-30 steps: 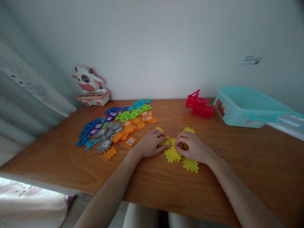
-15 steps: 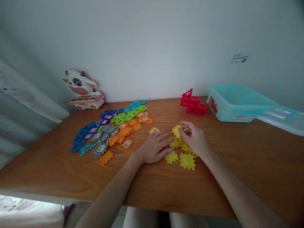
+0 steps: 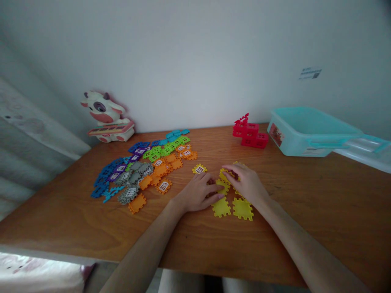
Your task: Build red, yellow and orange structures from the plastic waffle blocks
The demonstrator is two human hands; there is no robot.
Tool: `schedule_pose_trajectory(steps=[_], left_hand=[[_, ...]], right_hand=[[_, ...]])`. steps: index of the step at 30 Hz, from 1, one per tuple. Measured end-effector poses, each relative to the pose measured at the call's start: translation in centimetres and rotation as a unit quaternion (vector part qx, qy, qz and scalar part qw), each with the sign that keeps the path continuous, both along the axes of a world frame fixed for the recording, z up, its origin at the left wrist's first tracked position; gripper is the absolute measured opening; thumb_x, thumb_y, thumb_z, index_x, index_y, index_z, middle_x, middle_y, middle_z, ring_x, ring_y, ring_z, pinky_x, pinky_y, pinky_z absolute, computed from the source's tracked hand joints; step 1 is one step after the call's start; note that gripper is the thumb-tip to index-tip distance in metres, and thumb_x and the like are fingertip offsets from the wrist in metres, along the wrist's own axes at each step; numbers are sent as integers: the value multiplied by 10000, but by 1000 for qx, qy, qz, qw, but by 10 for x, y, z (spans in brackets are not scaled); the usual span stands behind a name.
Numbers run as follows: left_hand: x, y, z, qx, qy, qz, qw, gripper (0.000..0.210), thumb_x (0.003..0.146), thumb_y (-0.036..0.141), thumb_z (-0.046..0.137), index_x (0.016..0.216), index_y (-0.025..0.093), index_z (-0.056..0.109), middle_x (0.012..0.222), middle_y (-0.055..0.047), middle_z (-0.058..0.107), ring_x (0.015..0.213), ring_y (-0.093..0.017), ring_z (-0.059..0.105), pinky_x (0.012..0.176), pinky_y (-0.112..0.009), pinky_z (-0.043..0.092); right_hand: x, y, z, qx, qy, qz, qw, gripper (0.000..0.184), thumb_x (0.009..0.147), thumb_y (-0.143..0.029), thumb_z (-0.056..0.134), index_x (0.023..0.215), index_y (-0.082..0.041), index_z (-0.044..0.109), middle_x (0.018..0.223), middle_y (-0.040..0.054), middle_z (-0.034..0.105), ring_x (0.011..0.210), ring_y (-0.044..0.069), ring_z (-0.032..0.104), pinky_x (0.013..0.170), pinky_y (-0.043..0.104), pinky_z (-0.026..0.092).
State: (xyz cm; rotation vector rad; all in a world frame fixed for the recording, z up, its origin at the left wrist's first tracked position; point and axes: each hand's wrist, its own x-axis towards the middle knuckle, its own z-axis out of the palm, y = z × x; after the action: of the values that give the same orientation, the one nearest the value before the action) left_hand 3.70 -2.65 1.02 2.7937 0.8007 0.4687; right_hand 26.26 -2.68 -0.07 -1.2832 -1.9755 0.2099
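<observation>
Several flat yellow interlocking tiles with notched edges lie loosely between my hands. My left hand (image 3: 201, 193) rests at their left side, fingers apart and slightly bent, with the fingertips over a yellow tile (image 3: 223, 187) and the thumb at the top edge of the lower-left yellow tile (image 3: 221, 208). At the far side of the group, my right hand (image 3: 248, 182) has thumb and fingers closed on a small yellow tile (image 3: 226, 175). Its palm hides other yellow tiles. A plain yellow square (image 3: 243, 209) lies nearest me. One yellow window tile (image 3: 199, 169) sits apart, beyond my left hand.
Orange tiles (image 3: 155, 179), grey, green, purple and blue ones are spread on the left of the wooden table (image 3: 189, 244). A red block structure (image 3: 251, 135) stands by the wall. A turquoise bin (image 3: 317, 140) is at the right, a cow keyboard toy (image 3: 110, 122) at back left.
My right hand has lowered the small yellow tile slightly toward the other yellow tiles. My left hand's fingers have bent more. The view has shifted a little.
</observation>
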Motion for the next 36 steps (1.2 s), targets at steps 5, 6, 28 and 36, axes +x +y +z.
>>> schedule_pose_trajectory(steps=[5, 6, 28, 36], left_hand=[[0, 0, -4, -2, -9, 0, 1000, 384, 1037, 448, 439, 1237, 251, 702, 1109, -103, 630, 1072, -233, 586, 961, -401, 496], [0, 0, -4, -2, -10, 0, 1000, 381, 1037, 446, 440, 1233, 252, 703, 1113, -103, 630, 1072, -233, 586, 961, -402, 495], [0, 3, -9, 39, 22, 8, 999, 389, 1043, 452, 416, 1238, 264, 696, 1116, -95, 610, 1076, -238, 574, 963, -405, 489], [3, 0, -9, 37, 18, 33, 999, 389, 1042, 453, 426, 1208, 238, 704, 1126, -92, 624, 1047, -231, 585, 946, -394, 501]], right_hand=[[-6, -2, -2, -15, -10, 9, 1000, 213, 976, -244, 546, 1125, -245, 698, 1082, 85, 775, 963, 249, 741, 867, 404, 583], [-6, -3, -1, -15, -11, 14, 1000, 207, 976, -242, 547, 1119, -247, 697, 1082, 81, 777, 966, 248, 742, 871, 401, 581], [-1, -1, 4, -80, -126, 26, 988, 75, 947, -233, 593, 950, -240, 667, 899, 54, 786, 781, 238, 735, 664, 314, 498], [-5, -2, 2, -86, -113, 18, 990, 91, 940, -208, 592, 974, -233, 672, 942, 63, 792, 827, 240, 742, 718, 322, 516]])
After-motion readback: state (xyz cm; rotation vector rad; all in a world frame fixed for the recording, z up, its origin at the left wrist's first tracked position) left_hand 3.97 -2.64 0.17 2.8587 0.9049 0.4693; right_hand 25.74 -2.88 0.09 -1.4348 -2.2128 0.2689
